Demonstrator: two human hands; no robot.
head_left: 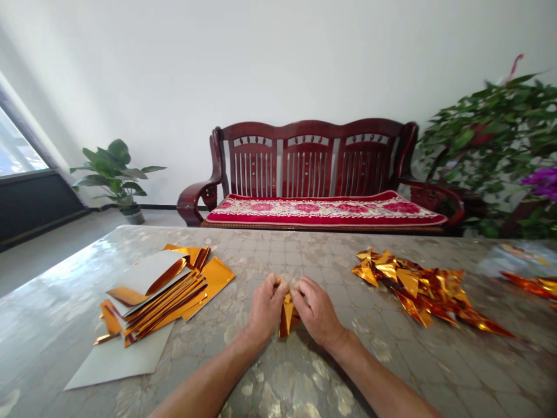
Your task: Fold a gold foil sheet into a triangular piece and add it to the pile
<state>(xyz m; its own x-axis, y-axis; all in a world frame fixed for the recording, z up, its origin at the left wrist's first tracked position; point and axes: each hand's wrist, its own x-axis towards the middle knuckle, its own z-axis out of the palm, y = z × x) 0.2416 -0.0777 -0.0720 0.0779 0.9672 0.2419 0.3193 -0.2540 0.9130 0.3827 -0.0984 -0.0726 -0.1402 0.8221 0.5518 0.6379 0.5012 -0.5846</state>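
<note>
A small piece of gold foil paper (287,318) stands folded between my two hands at the middle of the table (304,383). My left hand (266,309) pinches its left side with curled fingers. My right hand (317,310) pinches the right side, its fingertips meeting the left hand's at the top. To the left lies a loose stack of flat gold foil sheets (165,293), some showing their white backs. On the right sits a pile of folded gold foil pieces (424,292).
The table has a glossy patterned cover. A dark wooden bench (313,168) with a red floral cushion stands behind it. Potted plants stand at the far left (115,174) and right (496,145). More foil and a clear bag (528,270) lie at the right edge.
</note>
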